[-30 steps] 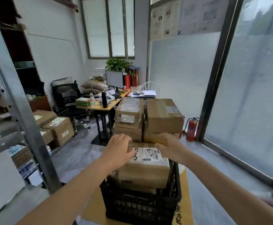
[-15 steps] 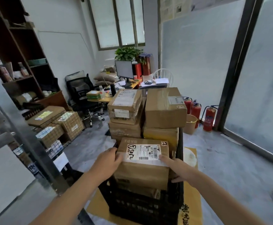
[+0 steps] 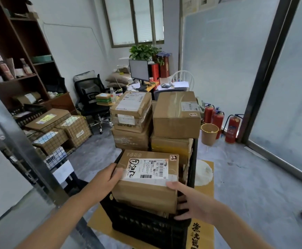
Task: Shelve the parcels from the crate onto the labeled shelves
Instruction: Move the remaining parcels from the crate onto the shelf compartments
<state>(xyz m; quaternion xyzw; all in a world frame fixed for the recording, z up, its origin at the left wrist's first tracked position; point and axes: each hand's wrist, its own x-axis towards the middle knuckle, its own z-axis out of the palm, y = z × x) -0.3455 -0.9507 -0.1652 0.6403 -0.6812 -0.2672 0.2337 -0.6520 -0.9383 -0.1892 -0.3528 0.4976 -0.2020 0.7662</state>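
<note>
left hand: clasped the near parcel at its left edge, fingers curled over the top.
right hand: gripped the same box's right front corner, thumb on top, fingers spread down the side.
near parcel: sat label-up at the front of the black crate.
black crate: stood on a cardboard sheet.
stacked parcels: piled higher at the crate's far end.
fire extinguishers: beyond, against the glass wall.

We see the labelled parcel at the near edge of the black crate. Our left hand grips its left side, and our right hand holds its near right corner, thumb on top. Further parcels are stacked along the crate's far edge.
</note>
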